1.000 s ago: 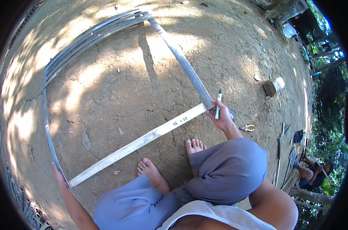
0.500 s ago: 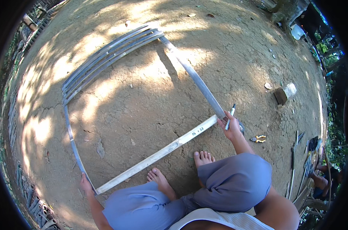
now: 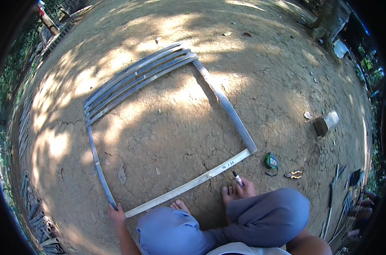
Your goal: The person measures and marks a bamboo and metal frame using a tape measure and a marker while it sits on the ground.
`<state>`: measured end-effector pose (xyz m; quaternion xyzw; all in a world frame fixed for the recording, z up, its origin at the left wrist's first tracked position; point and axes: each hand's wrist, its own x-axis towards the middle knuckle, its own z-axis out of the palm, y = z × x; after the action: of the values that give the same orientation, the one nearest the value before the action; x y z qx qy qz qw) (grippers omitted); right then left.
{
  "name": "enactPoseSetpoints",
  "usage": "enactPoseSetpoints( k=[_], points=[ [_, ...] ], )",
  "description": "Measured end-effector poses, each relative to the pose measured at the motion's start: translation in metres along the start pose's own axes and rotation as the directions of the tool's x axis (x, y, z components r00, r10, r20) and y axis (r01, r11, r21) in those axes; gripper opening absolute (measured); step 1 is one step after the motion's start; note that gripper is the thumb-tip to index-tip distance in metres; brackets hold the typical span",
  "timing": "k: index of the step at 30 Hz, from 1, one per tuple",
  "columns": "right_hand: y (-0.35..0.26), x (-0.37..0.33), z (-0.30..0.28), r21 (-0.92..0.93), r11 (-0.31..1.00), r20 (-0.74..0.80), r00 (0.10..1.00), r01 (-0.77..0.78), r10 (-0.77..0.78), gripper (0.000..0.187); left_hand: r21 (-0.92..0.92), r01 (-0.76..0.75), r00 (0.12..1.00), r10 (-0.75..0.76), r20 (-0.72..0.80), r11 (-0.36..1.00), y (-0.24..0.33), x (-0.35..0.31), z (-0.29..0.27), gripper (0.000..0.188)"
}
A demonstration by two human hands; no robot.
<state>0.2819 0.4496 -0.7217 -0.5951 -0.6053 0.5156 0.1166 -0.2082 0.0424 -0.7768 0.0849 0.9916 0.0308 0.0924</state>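
Note:
On the ground before me lies a four-sided frame of split bamboo. Several grey slats (image 3: 144, 73) run side by side across its far end. A grey right strip (image 3: 229, 108) and a thin left strip (image 3: 98, 168) lead back to a pale near strip (image 3: 182, 188) with dark handwritten marks. My left hand (image 3: 117, 215) is closed around the near left corner, where the left strip meets the pale one. Beside my right foot, my right hand (image 3: 247, 189) holds a marker pen (image 3: 238, 179), dark tip pointing up and away, just short of the pale strip.
Right of the frame lie a green tape measure (image 3: 272, 161) and yellow-handled pliers (image 3: 294, 174). Farther off stands a block (image 3: 326, 123). Long tools (image 3: 331, 197) lie at the right edge, near another person's limbs. Cut bamboo pieces (image 3: 43, 229) are heaped at the lower left.
My right hand has let go of the near right corner and drawn back beside my foot, keeping the marker pen. My left hand still holds its corner. The view has shifted, exposing the tape measure.

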Motion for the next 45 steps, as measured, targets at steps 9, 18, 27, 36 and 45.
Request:
enactPoseSetpoints(
  k=[9,18,27,36,45],
  points=[
    [-0.037,-0.023,0.022,-0.367,0.824,0.09,0.899,0.431,-0.43,0.013,0.066,-0.431,0.831,0.367,0.418,0.9,0.092,-0.155,-0.002,0.073],
    [-0.039,-0.019,0.024,-0.344,0.84,0.113,0.907,0.42,-0.407,0.014,-0.39,-0.443,0.482,0.581,0.656,0.807,0.207,-0.196,-0.005,0.061],
    [-0.032,-0.015,0.014,-0.36,0.843,0.134,0.917,0.398,-0.376,0.014,-0.5,-0.44,0.271,0.641,0.718,0.746,0.251,-0.208,-0.01,0.049],
    [0.034,-0.012,-0.034,-0.574,0.804,-0.08,0.967,0.154,-0.243,0.028,-0.416,-0.533,0.187,0.582,0.791,0.736,0.246,-0.178,-0.047,0.039],
    [0.01,0.055,-0.131,-0.855,0.518,-0.261,0.856,0.009,-0.446,0.06,-0.216,-0.68,0.3,0.534,0.79,0.701,0.224,-0.113,-0.114,0.031]
  ],
)
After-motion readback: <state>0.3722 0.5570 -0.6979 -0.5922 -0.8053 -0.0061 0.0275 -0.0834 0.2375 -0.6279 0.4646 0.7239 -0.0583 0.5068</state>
